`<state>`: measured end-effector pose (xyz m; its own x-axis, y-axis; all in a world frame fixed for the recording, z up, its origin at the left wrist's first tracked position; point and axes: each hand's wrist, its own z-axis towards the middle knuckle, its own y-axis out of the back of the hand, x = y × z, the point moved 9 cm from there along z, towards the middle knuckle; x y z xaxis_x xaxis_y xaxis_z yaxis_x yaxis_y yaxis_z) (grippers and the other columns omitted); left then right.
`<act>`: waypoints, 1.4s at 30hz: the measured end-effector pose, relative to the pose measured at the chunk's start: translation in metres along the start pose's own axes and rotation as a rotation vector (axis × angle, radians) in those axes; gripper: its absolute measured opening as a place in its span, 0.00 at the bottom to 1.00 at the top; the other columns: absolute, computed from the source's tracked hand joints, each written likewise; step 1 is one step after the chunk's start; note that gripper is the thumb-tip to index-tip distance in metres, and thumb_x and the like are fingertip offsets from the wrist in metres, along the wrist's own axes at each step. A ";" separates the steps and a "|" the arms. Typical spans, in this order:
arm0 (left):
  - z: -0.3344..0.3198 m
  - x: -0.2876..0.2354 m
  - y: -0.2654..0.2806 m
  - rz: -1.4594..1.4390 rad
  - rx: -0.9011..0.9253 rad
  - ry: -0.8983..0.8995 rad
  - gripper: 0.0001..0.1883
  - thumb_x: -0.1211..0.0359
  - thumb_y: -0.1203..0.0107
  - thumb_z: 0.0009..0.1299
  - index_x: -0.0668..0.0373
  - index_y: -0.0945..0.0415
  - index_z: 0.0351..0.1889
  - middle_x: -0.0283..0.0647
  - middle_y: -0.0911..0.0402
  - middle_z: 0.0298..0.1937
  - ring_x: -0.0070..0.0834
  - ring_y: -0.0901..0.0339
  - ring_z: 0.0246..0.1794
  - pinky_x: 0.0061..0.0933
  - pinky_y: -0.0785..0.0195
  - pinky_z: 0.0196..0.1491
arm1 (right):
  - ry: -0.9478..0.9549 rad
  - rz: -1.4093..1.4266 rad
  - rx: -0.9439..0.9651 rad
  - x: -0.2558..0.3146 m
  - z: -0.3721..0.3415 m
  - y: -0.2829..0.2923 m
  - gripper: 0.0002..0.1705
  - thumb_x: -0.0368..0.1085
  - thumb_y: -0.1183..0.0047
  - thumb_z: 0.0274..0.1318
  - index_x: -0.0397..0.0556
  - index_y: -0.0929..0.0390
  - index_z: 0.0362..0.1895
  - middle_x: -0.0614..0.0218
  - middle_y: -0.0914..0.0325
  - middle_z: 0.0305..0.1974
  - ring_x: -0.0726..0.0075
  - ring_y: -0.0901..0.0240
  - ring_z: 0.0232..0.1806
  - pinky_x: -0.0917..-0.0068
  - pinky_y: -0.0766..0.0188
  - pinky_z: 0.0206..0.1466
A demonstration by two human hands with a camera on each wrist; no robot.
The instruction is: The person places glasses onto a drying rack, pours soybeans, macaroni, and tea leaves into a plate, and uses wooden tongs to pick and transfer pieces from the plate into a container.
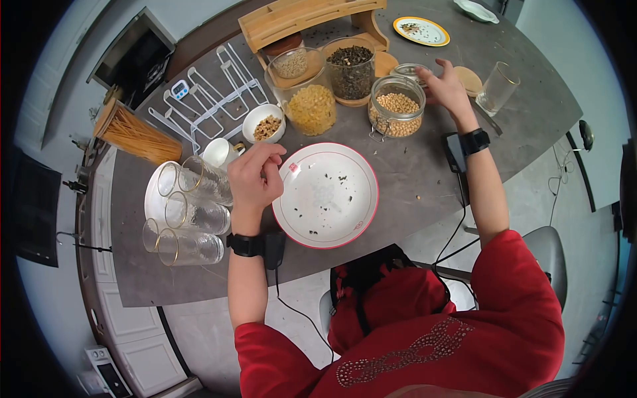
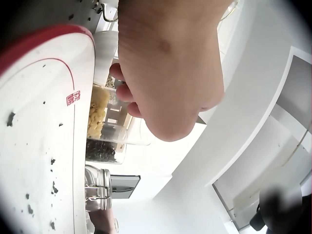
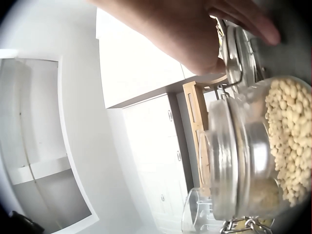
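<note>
A clip-top glass jar (image 1: pixel 396 109) of pale dried beans (image 3: pixel 288 131) stands on the grey table with its glass lid (image 1: pixel 408 71) swung back on the wire hinge. My right hand (image 1: pixel 446 89) is at this lid, fingers spread and slightly bent, fingertips right at its edge. Near the left rim of a white, red-edged dish (image 1: pixel 325 192), my left hand (image 1: pixel 255 174) hovers with loosely curled fingers and holds nothing. Dark flakes (image 2: pixel 53 187) lie scattered in the dish. Behind the left hand are a white mug (image 1: pixel 219 152) and a small bowl (image 1: pixel 264 123) with brown bits.
Several gold-rimmed glasses (image 1: pixel 192 247) lie at the left, beside a pasta container (image 1: pixel 136 136) and a white wire rack (image 1: pixel 212 99). Canisters of yellow pasta (image 1: pixel 312 109) and dark leaves (image 1: pixel 352 69) stand by a wooden shelf (image 1: pixel 308 20). A tumbler (image 1: pixel 497 87) stands right.
</note>
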<state>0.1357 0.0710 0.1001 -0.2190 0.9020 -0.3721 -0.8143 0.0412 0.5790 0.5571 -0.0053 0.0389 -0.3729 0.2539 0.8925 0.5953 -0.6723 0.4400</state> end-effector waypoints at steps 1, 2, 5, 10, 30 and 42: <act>0.001 0.000 -0.001 -0.001 0.002 -0.008 0.15 0.84 0.52 0.59 0.60 0.18 0.36 0.38 0.20 0.24 0.30 0.21 0.21 0.28 0.31 0.25 | 0.022 0.057 -0.055 0.004 -0.001 0.002 0.50 0.50 0.36 0.61 0.30 0.43 0.75 0.48 0.15 0.45 0.63 0.12 0.35 0.70 0.14 0.34; 0.002 0.003 -0.002 -0.017 0.004 0.035 0.15 0.84 0.52 0.59 0.60 0.18 0.36 0.38 0.20 0.25 0.29 0.21 0.21 0.27 0.31 0.25 | 0.020 0.059 -0.062 0.003 0.002 0.000 0.50 0.50 0.36 0.61 0.30 0.43 0.75 0.48 0.15 0.45 0.63 0.12 0.35 0.70 0.14 0.34; -0.002 0.009 -0.010 -0.049 0.054 0.130 0.14 0.84 0.51 0.61 0.60 0.17 0.37 0.37 0.19 0.25 0.25 0.22 0.20 0.25 0.32 0.25 | 0.023 0.069 -0.134 -0.008 0.009 -0.004 0.47 0.46 0.35 0.61 0.33 0.41 0.74 0.50 0.16 0.47 0.63 0.12 0.37 0.70 0.14 0.37; -0.003 0.015 -0.017 -0.041 0.142 0.186 0.14 0.83 0.51 0.62 0.60 0.17 0.38 0.37 0.18 0.26 0.22 0.23 0.20 0.22 0.34 0.25 | 0.320 0.447 -0.220 0.018 -0.005 -0.010 0.37 0.35 0.39 0.63 0.40 0.37 0.73 0.56 0.20 0.55 0.62 0.12 0.45 0.69 0.15 0.42; -0.006 0.024 -0.006 -0.025 0.062 0.204 0.15 0.83 0.54 0.67 0.62 0.16 0.42 0.37 0.17 0.27 0.21 0.19 0.26 0.22 0.28 0.31 | 1.074 0.177 0.255 0.101 -0.075 -0.025 0.36 0.43 0.53 0.37 0.38 0.20 0.54 0.49 0.19 0.53 0.46 0.22 0.57 0.59 0.29 0.66; 0.009 0.016 -0.005 -0.185 0.034 0.238 0.20 0.83 0.53 0.68 0.57 0.19 0.52 0.32 0.16 0.28 0.17 0.21 0.25 0.21 0.30 0.30 | 1.100 0.128 0.363 0.106 -0.079 -0.041 0.39 0.53 0.60 0.43 0.41 0.18 0.54 0.51 0.20 0.60 0.46 0.28 0.64 0.52 0.40 0.73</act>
<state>0.1407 0.0888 0.0979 -0.1915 0.7519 -0.6309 -0.8348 0.2133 0.5076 0.4366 -0.0062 0.1081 -0.6056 -0.6613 0.4425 0.7754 -0.3655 0.5149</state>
